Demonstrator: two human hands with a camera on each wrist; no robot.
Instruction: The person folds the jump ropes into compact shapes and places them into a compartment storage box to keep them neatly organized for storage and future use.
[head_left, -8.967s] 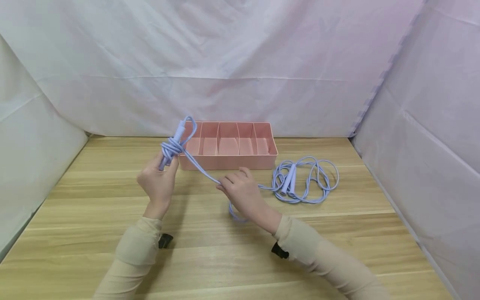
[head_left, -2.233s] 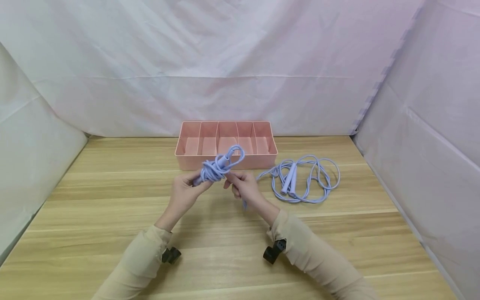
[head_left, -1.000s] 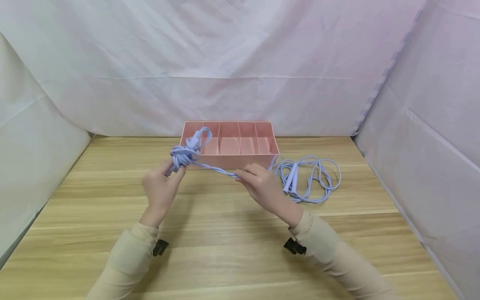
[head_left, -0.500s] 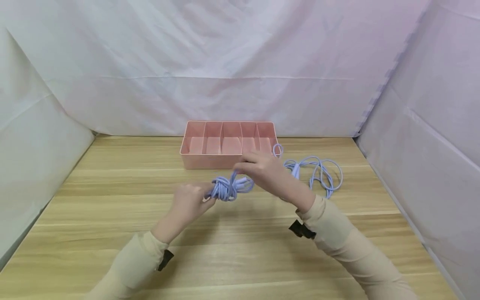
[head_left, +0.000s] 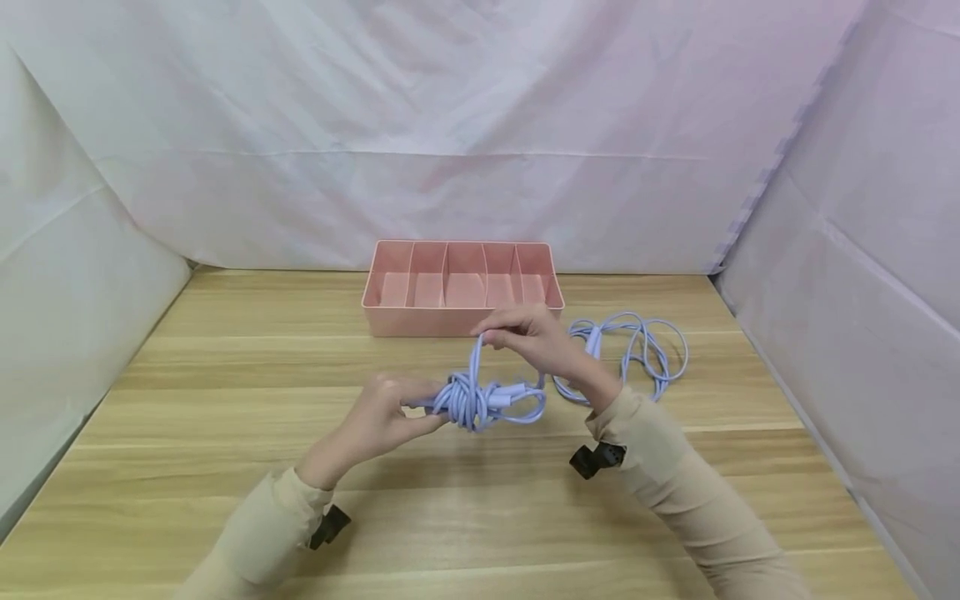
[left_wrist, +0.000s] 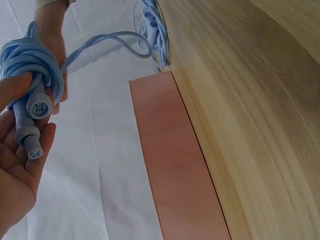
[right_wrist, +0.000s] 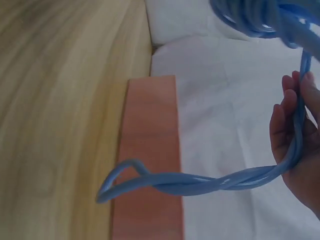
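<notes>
A light blue jump rope (head_left: 468, 402), its cord wound several times around its two handles, is held above the table by my left hand (head_left: 390, 421). In the left wrist view the thumb and fingers grip the handles (left_wrist: 39, 106) below the coils. My right hand (head_left: 536, 340) pinches the cord's doubled length, which rises from the coils. Beyond that hand a twisted loop (right_wrist: 200, 184) of the cord hangs free in the right wrist view. A second light blue jump rope (head_left: 648, 354) lies loosely coiled on the table, partly behind my right wrist.
A pink tray (head_left: 431, 320) with several upright dividers stands at the back of the wooden table (head_left: 247, 367), beyond the hands. White cloth (head_left: 375, 192) hangs behind and at both sides. A small black camera (head_left: 596, 458) sits on each wrist.
More cord is wound around the handles than 9 seconds ago. Since half a second ago, both hands shifted slightly; the bundle came lower and nearer, lengthening the stretch of cord up to my right hand.
</notes>
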